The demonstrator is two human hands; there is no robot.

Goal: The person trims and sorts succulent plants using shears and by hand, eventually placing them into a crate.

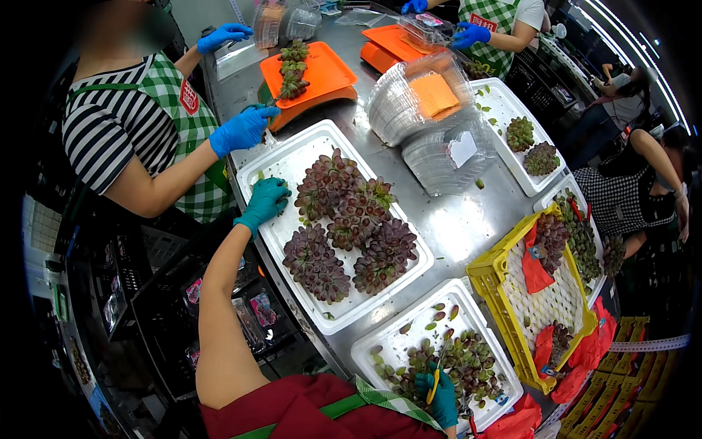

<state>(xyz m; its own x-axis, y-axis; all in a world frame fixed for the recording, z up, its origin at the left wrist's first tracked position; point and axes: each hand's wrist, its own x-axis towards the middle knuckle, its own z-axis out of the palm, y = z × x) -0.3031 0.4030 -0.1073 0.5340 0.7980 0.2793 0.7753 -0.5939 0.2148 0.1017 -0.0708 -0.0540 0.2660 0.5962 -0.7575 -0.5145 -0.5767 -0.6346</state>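
My left hand (266, 202), in a teal glove, reaches over the left rim of a white tray (338, 320). Its fingers are bent together inside the tray; what they hold, if anything, is hidden. Beside them lie several large purple-brown succulent rosettes (351, 212). My right hand (442, 404), also teal-gloved, is closed on scissors (433, 385) with a yellow-orange handle. It is over a nearer white tray (371, 342), where many small green and reddish succulent pieces (468, 362) and loose leaves are spread.
A yellow crate (482, 282) with red cloth stands right. Clear plastic boxes (409, 102) are stacked mid-table. At an orange scale (322, 73) holding succulents, a blue-gloved co-worker (241, 132) works; another co-worker (472, 35) handles a clear box. A further tray (504, 102) holds rosettes.
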